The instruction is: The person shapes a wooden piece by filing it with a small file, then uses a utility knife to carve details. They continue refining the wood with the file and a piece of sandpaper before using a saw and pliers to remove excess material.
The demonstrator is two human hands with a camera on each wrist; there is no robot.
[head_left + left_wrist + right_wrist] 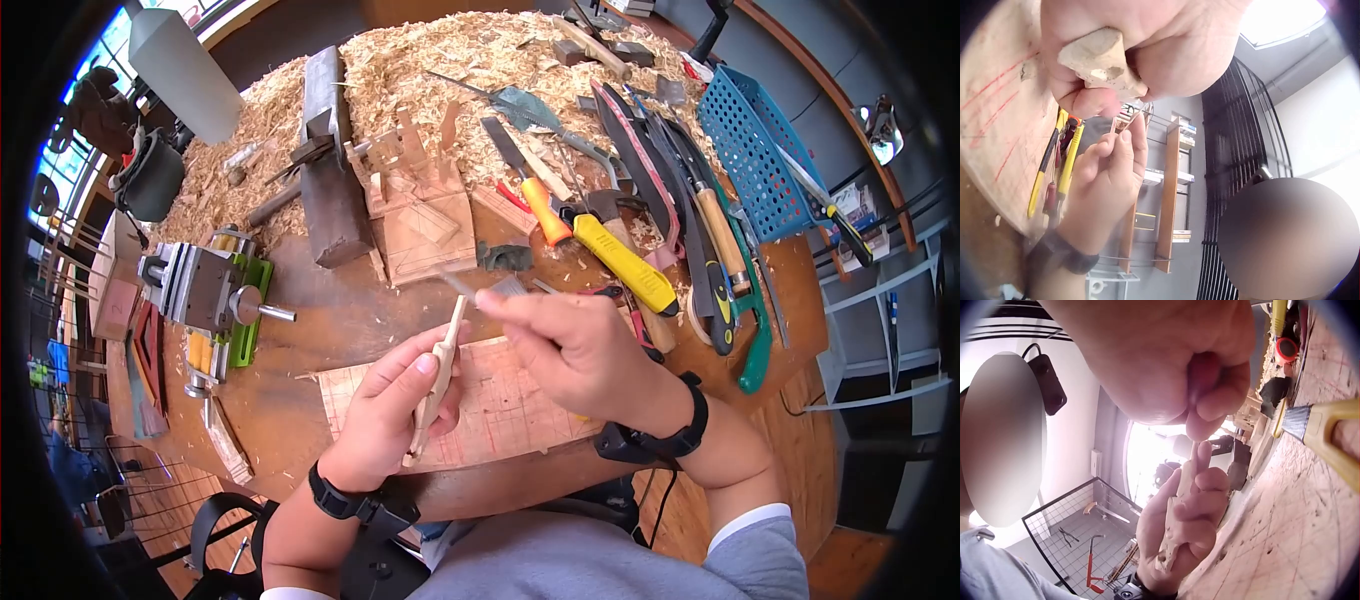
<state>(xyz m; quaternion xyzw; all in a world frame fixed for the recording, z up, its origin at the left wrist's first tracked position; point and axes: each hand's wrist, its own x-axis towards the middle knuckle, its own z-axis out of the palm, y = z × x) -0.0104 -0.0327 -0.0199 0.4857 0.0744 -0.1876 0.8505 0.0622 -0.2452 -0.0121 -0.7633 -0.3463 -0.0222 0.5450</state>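
In the head view my left hand (385, 405) grips a pale carved wooden piece (446, 356), its slender tip pointing up and away. Its blunt, notched end (1100, 56) shows close up in the left wrist view. My right hand (580, 350) pinches a thin, blurred grey blade-like tool (460, 286) right by that tip. In the right wrist view a dark red rounded end (1204, 370) shows inside the curled right fingers; I cannot tell the tool's exact kind. Below both hands lies a wooden board (500, 400) with red lines.
A brush (1322, 422) lies on the board beneath the right hand. A vise (200, 285) stands left; an anvil-like block (335, 200) stands behind. Yellow-handled knife (625, 265), saws and chisels lie right, near a blue basket (755, 155). Wood shavings (420, 60) heap up at the back.
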